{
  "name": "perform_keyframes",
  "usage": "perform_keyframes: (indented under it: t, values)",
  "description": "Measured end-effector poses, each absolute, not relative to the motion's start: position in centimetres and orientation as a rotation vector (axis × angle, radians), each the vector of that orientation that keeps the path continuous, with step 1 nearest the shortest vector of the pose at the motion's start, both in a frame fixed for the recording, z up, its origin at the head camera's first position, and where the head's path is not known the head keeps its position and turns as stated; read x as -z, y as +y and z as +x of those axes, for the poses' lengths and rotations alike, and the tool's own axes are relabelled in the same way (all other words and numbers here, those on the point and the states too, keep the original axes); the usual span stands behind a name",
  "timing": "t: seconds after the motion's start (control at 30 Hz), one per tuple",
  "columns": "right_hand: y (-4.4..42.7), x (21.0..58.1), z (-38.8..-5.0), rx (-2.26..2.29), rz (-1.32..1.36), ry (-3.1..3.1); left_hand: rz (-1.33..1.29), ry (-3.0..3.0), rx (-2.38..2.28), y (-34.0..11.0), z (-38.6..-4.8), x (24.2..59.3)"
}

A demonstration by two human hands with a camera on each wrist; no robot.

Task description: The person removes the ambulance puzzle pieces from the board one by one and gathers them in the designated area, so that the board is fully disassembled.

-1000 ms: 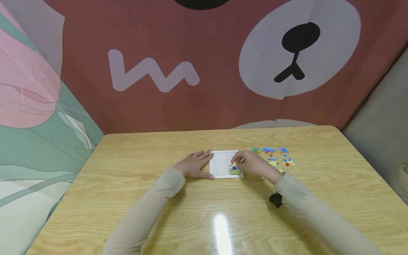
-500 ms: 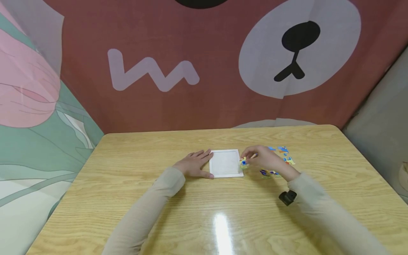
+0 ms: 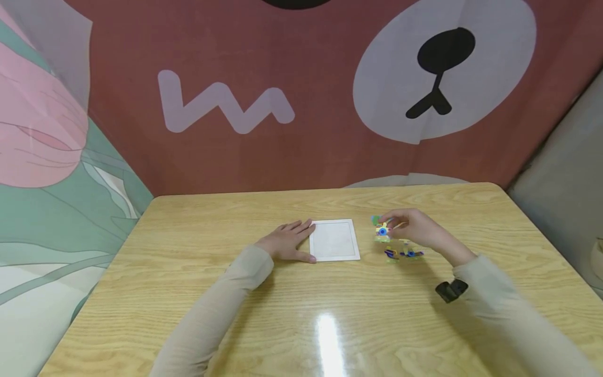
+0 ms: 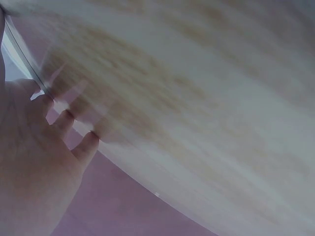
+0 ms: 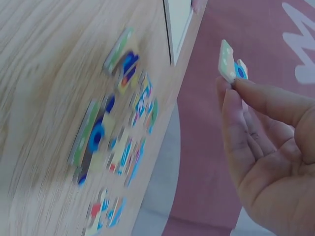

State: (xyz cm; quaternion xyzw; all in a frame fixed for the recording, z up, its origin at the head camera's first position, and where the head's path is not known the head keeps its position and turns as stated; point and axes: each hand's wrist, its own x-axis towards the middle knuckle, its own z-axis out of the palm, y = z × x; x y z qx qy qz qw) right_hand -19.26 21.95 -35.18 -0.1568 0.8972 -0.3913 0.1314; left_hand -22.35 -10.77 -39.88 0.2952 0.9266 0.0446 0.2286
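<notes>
My left hand (image 3: 287, 242) lies flat with spread fingers on the table, its fingertips and thumb at the left edge of a white square puzzle tray (image 3: 334, 242). Bare white shows inside the tray's rim. To the right of it, my right hand (image 3: 419, 228) pinches a puzzle piece (image 3: 382, 232) with a blue round shape on it. In the right wrist view this puzzle piece (image 5: 226, 61) is raised off the table between thumb and fingers. Loose puzzle pieces (image 5: 91, 140) lie below that hand, which hides some of them from the head view.
The wooden table (image 3: 264, 319) extends around the tray, with a bright reflection near the front. A brown cloth wall with a bear print (image 3: 226, 162) stands behind its far edge. A black wrist device (image 3: 451, 290) hangs by the right sleeve.
My right hand has carried the puzzle piece from above the tray rightward, over the loose pieces. The left hand keeps its place at the tray's edge.
</notes>
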Motion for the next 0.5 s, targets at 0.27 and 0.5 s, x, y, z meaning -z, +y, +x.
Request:
perform_keyframes:
  t: [0.27, 0.5]
  values:
    - [24.3, 34.9, -18.8, 1.148, -0.426, 2.614, 0.815, 2.547, -0.116, -10.8, -22.4, 39.8]
    - [26.2, 35.3, -18.5, 1.127, -0.325, 2.624, 0.811, 2.549, -0.130, -10.8, -22.3, 40.0]
